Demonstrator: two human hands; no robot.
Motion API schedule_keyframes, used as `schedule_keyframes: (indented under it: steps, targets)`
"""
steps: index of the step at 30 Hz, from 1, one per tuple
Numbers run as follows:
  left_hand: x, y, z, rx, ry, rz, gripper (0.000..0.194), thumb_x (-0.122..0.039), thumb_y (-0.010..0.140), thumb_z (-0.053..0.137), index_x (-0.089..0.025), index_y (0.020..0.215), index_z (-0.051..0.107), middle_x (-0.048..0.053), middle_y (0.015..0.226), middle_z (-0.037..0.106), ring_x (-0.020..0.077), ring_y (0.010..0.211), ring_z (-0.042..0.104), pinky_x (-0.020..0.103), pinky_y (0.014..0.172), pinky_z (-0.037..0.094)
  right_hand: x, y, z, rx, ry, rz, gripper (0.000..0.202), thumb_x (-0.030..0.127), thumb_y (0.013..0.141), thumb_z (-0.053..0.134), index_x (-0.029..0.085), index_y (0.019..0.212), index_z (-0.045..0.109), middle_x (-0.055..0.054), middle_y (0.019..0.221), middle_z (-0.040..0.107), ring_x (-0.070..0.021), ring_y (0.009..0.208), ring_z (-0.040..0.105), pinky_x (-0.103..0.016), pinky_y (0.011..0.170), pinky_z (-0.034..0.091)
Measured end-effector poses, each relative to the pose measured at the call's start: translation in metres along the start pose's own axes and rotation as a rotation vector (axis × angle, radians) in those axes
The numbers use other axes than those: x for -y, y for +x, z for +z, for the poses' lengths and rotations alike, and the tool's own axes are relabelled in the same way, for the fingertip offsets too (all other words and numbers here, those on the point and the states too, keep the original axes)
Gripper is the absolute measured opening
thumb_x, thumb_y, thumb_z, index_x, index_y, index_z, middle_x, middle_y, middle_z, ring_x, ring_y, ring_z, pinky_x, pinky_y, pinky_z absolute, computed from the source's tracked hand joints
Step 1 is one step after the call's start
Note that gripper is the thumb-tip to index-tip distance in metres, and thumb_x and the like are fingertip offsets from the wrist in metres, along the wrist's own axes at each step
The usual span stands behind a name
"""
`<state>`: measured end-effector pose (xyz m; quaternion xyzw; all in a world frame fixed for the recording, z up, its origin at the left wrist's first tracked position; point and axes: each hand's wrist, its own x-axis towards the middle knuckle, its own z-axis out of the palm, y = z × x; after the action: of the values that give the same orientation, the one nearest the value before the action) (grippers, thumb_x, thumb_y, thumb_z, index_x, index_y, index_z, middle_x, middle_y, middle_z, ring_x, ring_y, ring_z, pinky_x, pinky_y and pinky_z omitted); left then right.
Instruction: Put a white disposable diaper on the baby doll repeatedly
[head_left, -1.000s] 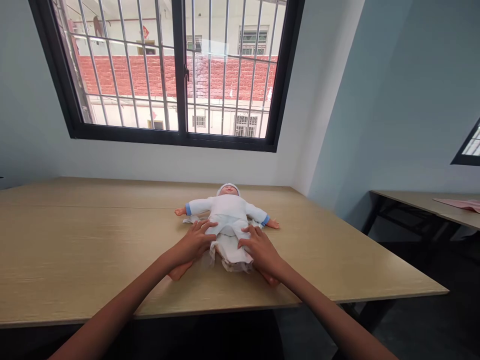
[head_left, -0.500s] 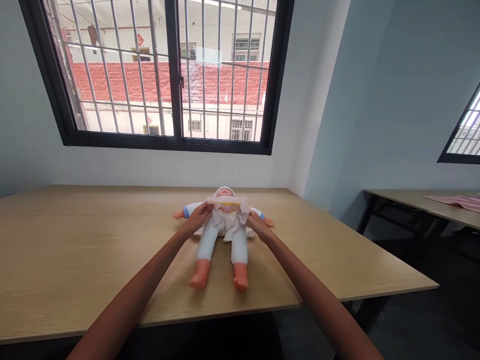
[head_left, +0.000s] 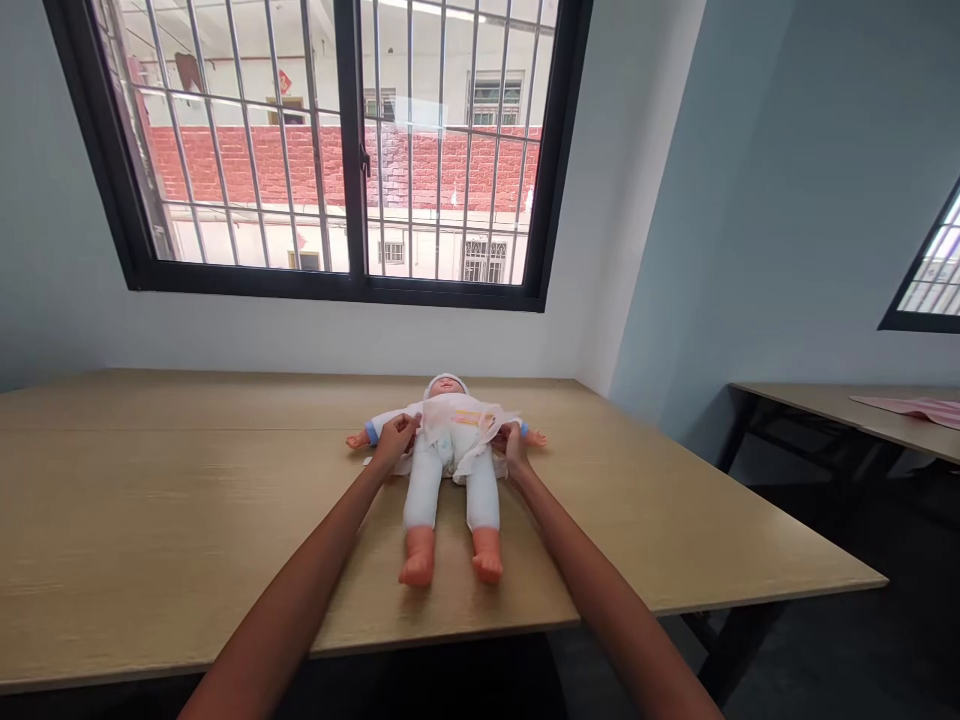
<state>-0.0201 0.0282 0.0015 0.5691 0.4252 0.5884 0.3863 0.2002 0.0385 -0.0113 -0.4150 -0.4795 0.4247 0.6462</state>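
A baby doll (head_left: 452, 490) in white clothes lies on its back on the wooden table (head_left: 150, 520), head toward the window and bare feet toward me. A white diaper (head_left: 459, 420) is folded up over its belly. My left hand (head_left: 394, 437) grips the diaper's left side at the doll's hip. On the other hip my right hand (head_left: 511, 443) grips the diaper's right side. The doll's arms stretch out to both sides, partly hidden behind my hands.
A barred window (head_left: 337, 150) fills the wall behind the table. A second table (head_left: 825, 408) with a pink cloth (head_left: 915, 407) on it stands at the right, across a dark floor gap. The near table edge runs just below the doll's feet.
A second ago both hands pressed the folded diaper over the doll's legs. They have since lifted it up over the belly, baring the legs, and now hold its sides at the hips.
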Motion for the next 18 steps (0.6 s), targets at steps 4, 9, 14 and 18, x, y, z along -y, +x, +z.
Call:
schedule_keyframes:
  steps: [4,9,14,18]
  targets:
    - [0.001,-0.005,0.006,-0.074,0.0,0.064,0.07,-0.084,0.078,0.022,-0.021,0.059,0.045,0.0,0.056,0.045,0.0127,0.05,0.04,0.028,0.05,0.034,0.004,-0.005,0.0,-0.022,0.018,-0.007,0.069,0.087,0.066,0.035,0.021,0.068,0.055,-0.005,0.07,0.065,-0.019,0.067,0.058,-0.029,0.062,0.045]
    - [-0.003,-0.011,0.017,-0.131,0.105,0.181,0.042,-0.056,0.065,0.071,-0.021,0.066,0.049,-0.002,0.066,0.049,0.0147,0.066,0.045,0.029,0.066,0.04,0.007,-0.016,0.002,-0.047,-0.242,-0.098,0.051,0.069,0.063,0.065,0.022,0.063,0.049,0.0,0.061,0.056,-0.0158,0.061,0.05,-0.028,0.058,0.041]
    - [0.0,-0.008,0.015,-0.129,0.108,0.1,0.028,-0.047,0.074,0.057,-0.02,0.07,0.051,-0.002,0.063,0.049,0.0148,0.063,0.047,0.029,0.062,0.041,0.001,-0.01,-0.001,-0.072,-0.274,-0.049,0.045,0.063,0.064,0.066,0.022,0.058,0.047,0.0,0.055,0.053,-0.0158,0.057,0.048,-0.029,0.052,0.038]
    - [0.005,-0.006,0.01,-0.092,0.049,-0.002,0.034,-0.053,0.078,0.049,-0.021,0.069,0.047,-0.001,0.058,0.049,0.0149,0.058,0.048,0.03,0.056,0.043,-0.003,-0.005,-0.004,0.038,-0.167,-0.021,0.049,0.067,0.066,0.065,0.02,0.072,0.057,-0.003,0.068,0.064,-0.0188,0.066,0.059,-0.029,0.057,0.047]
